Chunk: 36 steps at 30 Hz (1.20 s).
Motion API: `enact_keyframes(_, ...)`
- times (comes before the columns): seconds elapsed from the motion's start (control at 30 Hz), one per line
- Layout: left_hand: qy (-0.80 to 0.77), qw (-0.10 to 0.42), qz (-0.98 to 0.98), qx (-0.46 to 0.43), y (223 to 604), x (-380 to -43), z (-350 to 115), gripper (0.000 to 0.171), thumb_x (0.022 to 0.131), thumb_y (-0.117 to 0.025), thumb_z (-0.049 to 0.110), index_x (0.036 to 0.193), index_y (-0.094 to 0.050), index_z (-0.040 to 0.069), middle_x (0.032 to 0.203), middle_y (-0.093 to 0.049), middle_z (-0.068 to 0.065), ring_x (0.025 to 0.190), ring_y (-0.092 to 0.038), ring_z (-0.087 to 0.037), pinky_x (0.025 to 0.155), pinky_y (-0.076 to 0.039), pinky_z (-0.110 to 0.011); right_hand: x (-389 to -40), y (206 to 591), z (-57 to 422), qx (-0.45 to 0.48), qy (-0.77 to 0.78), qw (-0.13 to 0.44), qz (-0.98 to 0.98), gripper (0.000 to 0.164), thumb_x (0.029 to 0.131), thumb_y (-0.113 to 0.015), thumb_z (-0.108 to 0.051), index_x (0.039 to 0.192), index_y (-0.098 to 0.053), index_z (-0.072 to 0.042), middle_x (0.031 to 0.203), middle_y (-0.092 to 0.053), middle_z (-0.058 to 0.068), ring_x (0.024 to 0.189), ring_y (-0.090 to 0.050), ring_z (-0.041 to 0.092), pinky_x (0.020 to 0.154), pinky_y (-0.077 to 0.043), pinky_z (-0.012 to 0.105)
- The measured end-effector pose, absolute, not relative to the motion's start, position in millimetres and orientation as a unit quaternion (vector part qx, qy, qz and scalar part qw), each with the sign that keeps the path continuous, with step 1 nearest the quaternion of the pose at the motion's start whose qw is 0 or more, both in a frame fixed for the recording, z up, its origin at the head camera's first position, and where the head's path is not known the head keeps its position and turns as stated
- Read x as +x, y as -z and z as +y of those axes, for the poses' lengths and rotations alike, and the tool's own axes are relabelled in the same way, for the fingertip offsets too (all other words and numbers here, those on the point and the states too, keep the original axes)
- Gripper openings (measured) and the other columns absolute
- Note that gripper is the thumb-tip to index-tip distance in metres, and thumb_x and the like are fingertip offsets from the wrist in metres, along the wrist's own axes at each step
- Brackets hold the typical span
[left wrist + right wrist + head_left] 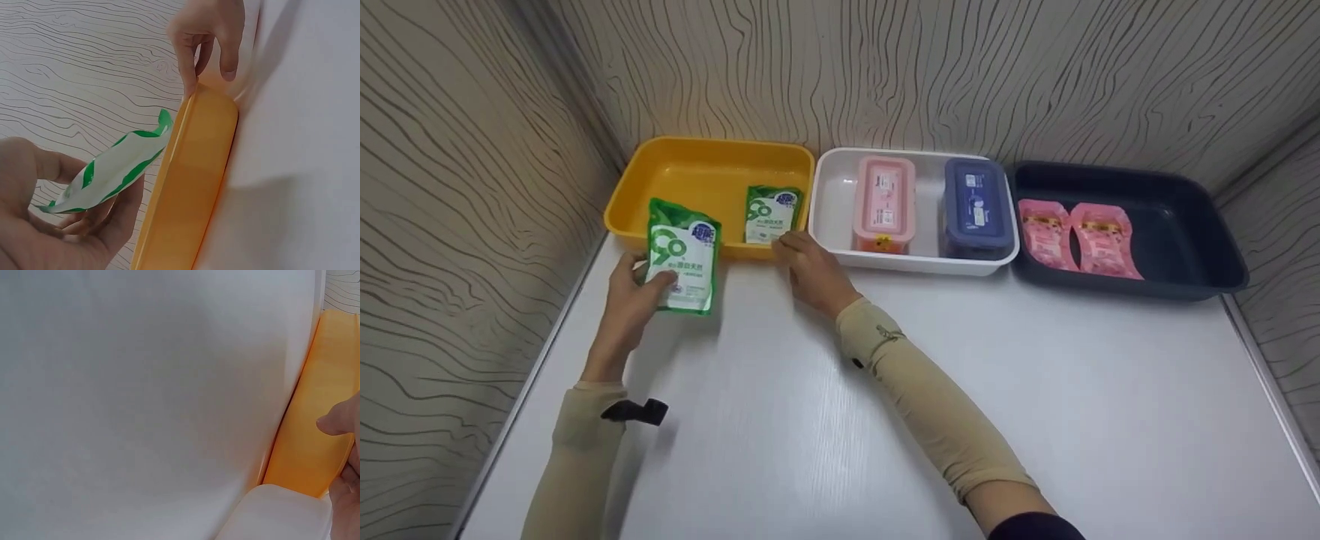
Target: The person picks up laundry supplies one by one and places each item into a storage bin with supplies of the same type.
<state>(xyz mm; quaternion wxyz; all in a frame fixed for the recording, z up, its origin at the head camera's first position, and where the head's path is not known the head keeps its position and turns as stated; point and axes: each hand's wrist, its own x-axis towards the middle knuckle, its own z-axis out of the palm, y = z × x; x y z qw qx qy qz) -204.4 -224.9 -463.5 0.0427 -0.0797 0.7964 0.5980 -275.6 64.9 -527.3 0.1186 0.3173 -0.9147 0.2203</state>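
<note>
My left hand [631, 296] holds a green-and-white pouch [684, 259] by its lower left part, thumb across the front. The pouch is tilted up at the front edge of the yellow bin [675, 154]; the left wrist view shows it edge-on in the fingers. A second pouch of the same kind [772, 215] lies inside the bin at the right front. Beside it, my right hand [816, 271] touches the bin's front rim near the right corner. In the left wrist view its thumb stands apart from the fingers, outside the bin wall.
Right of the yellow bin stands a white bin [829, 195] with a pink-lidded box [885, 196] and a blue-lidded box [977, 201]. Farther right, a dark bin [1192, 225] holds two pink packets [1104, 240]. Wood-grain panels [885, 67] enclose the white table [825, 420].
</note>
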Motion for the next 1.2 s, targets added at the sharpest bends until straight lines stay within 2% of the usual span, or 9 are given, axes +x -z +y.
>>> enact_keyframes(0.17,-0.627,0.046,0.773,-0.085,460.6,-213.0,-222.3,0.065,0.105,-0.052,0.013,0.165,-0.028,0.009,0.151,-0.057,-0.022,0.104,-0.072,-0.013,0.084,-0.063,-0.025,-275.9,527.6,65.7,0.315,-0.224,0.115,-0.915,0.040,0.104,-0.064,0.000,0.144,-0.065,-0.001,0.146,-0.066,0.014,0.142,-0.057,0.026,0.122,-0.044,0.035)
enact_keyframes(0.5,-0.664,0.051,0.738,-0.108,455.7,-230.6,-218.2,0.064,0.105,-0.046,0.015,0.165,-0.024,0.004,0.153,-0.048,-0.020,0.116,-0.064,-0.018,0.089,-0.061,-0.022,-273.7,526.3,66.1,0.313,-0.229,0.106,-0.916,0.041,0.106,-0.064,-0.004,0.146,-0.063,-0.002,0.149,-0.064,0.013,0.144,-0.055,0.026,0.123,-0.043,0.036)
enact_keyframes(0.93,-0.687,0.044,0.714,-0.130,465.7,-248.6,-213.8,0.058,0.106,-0.046,0.016,0.161,-0.029,0.007,0.153,-0.049,-0.017,0.117,-0.064,-0.018,0.090,-0.060,-0.022,-274.2,528.6,63.1,0.320,-0.203,0.138,-0.915,0.036,0.104,-0.063,-0.001,0.140,-0.068,0.000,0.141,-0.069,0.012,0.137,-0.060,0.026,0.121,-0.045,0.034)
enact_keyframes(1.2,-0.704,0.050,0.697,-0.130,466.3,-259.6,-212.3,0.059,0.109,-0.044,0.017,0.164,-0.027,0.007,0.158,-0.046,-0.016,0.124,-0.062,-0.020,0.093,-0.060,-0.022,-273.0,526.8,64.8,0.316,-0.212,0.128,-0.916,0.038,0.105,-0.064,-0.003,0.142,-0.066,-0.001,0.144,-0.067,0.012,0.140,-0.058,0.026,0.122,-0.044,0.034)
